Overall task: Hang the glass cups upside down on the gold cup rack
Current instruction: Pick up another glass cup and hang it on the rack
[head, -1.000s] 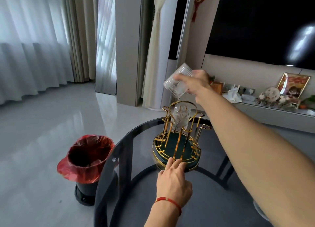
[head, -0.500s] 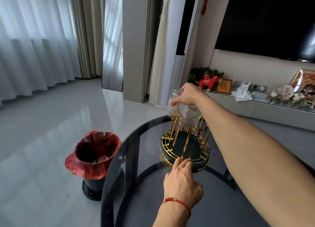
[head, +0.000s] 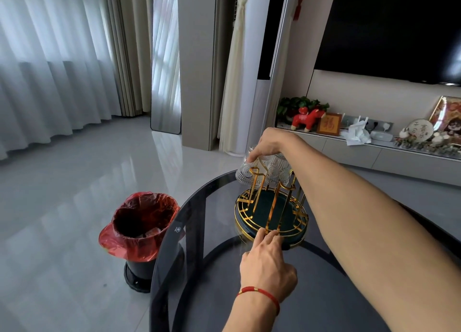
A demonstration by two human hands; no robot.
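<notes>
The gold cup rack [head: 272, 214] with a dark green round base stands on the dark glass table [head: 199, 232]. My right hand [head: 270, 144] reaches over its top and grips the bottom of a ribbed glass cup [head: 245, 173], upside down over a gold prong on the rack's left side. A second glass cup [head: 278, 172] hangs upside down just right of it, partly behind my hand. My left hand [head: 267, 262], with a red string on the wrist, rests its fingertips on the near rim of the rack's base.
A bin with a red bag [head: 142, 232] stands on the floor left of the table. A low cabinet [head: 374, 154] with ornaments and a dark screen [head: 389, 27] lie behind. Curtains cover the left wall.
My right hand has brought the cup down from above the rack, turned it upside down and lowered it onto a left prong. My left hand has stayed on the base.
</notes>
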